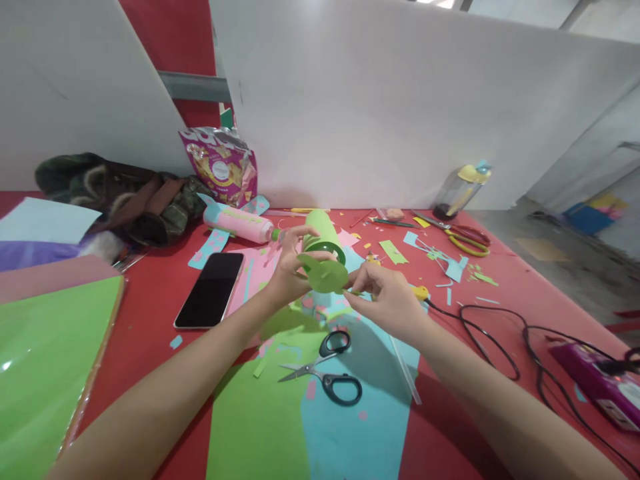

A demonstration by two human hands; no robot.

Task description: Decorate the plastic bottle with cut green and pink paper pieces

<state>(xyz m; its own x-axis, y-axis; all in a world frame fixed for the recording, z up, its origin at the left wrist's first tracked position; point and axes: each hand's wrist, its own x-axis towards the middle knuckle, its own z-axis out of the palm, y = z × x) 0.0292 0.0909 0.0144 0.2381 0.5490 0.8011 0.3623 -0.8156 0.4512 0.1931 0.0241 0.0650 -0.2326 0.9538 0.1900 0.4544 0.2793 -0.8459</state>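
My left hand (pixel 289 270) has its fingers closed on a green paper cutout (pixel 327 275) with a rounded lobe facing me. Thumb and fingers of my right hand (pixel 383 297) pinch together at the cutout's right edge, around what looks like a thin green strip; its shape is mostly hidden. Just behind the cutout is a cylinder wrapped in light green paper (pixel 320 227), its dark green round end towards me. Below both hands, black-handled scissors (pixel 325 370) lie spread on green paper (pixel 257 420) and blue paper (pixel 357 433).
A phone (pixel 211 291) and a pink paper-wrapped bottle (pixel 243 223) lie left. Right are a cable (pixel 473 330), a purple power strip (pixel 595 380), yellow-and-red-handled pliers (pixel 467 238) and a clear bottle (pixel 457 193). Paper scraps, a snack bag (pixel 220 167) and a translucent stick (pixel 406 371) surround the work.
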